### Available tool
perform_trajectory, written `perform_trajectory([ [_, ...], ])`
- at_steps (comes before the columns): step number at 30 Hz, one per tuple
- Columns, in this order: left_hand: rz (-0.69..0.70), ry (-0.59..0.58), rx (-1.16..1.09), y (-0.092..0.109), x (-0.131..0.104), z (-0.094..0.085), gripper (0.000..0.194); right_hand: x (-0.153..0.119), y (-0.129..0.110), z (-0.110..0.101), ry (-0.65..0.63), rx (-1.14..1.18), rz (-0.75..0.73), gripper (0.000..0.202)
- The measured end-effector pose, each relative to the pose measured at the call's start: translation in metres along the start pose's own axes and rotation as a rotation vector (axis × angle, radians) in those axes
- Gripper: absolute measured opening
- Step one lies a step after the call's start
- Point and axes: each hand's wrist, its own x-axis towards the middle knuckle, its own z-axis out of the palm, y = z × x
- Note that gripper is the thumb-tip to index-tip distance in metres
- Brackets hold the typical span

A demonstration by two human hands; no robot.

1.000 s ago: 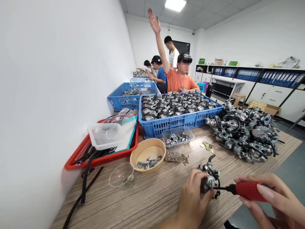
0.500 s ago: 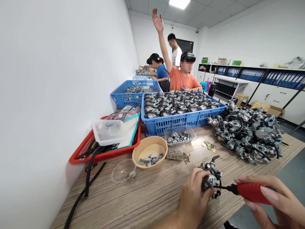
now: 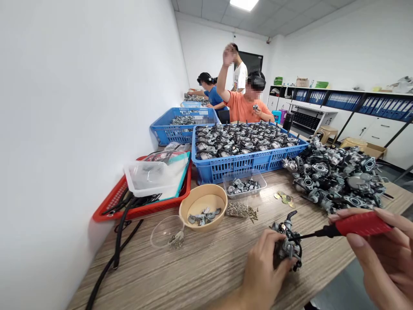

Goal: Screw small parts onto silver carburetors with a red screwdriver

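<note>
Head view: you hold a carburetor with a screwdriver set to it, at the near edge of the table.

Your left hand (image 3: 263, 271) is wrapped around the carburetor (image 3: 288, 241), fingers closed on its left side, just above the wooden table (image 3: 206, 267). Your right hand (image 3: 383, 254) is closed on the red-handled screwdriver (image 3: 348, 227), whose dark shaft reaches left to the carburetor's top. Far of it lie loose screws (image 3: 240, 209), a tan bowl (image 3: 202, 206) and a blue crate (image 3: 245, 155) of carburetors; a heap of carburetors (image 3: 335, 178) sits to the right. Far off, a person in orange (image 3: 247, 107) has an arm raised.
</note>
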Motion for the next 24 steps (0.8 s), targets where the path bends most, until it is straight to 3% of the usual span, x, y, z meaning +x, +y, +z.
perform_trajectory([
  [16,0.005,-0.003,0.009,0.000,0.000,0.000,0.029,-0.001,0.018,0.009,-0.038,0.018,-0.049,0.071],
  [20,0.027,-0.004,0.015,-0.003,0.000,-0.001,0.029,0.002,0.018,0.010,-0.043,-0.012,-0.057,0.064],
  [24,0.077,-0.022,0.021,-0.021,-0.001,0.003,0.034,0.013,0.011,0.010,-0.120,-0.161,-0.127,0.038],
])
